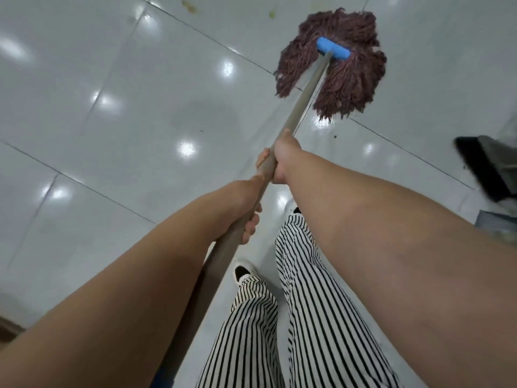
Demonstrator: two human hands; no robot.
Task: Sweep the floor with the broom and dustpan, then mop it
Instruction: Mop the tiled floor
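Both hands hold the mop handle (305,99), which runs as one long line from the lower left, past the body, up and to the right, ending at the mop head (335,79) on the tiled floor (112,107). The right hand (281,159) wraps the pole farther along and is nearer the mop head; the left hand (247,217) wraps it lower down, closer to the body, with fingertips curled over the pole. The dark reddish strands spread out flat under a blue clamp (333,48), ahead and to the right of the feet. Small yellowish bits (190,7) lie on the tiles beyond and to the left of the mop head, so the mopping looks underway with dirt left ahead. At the right edge a dark broom (475,166) lies beside a grey dustpan (500,155), apart from the mop. No brand, label or writing can be read anywhere
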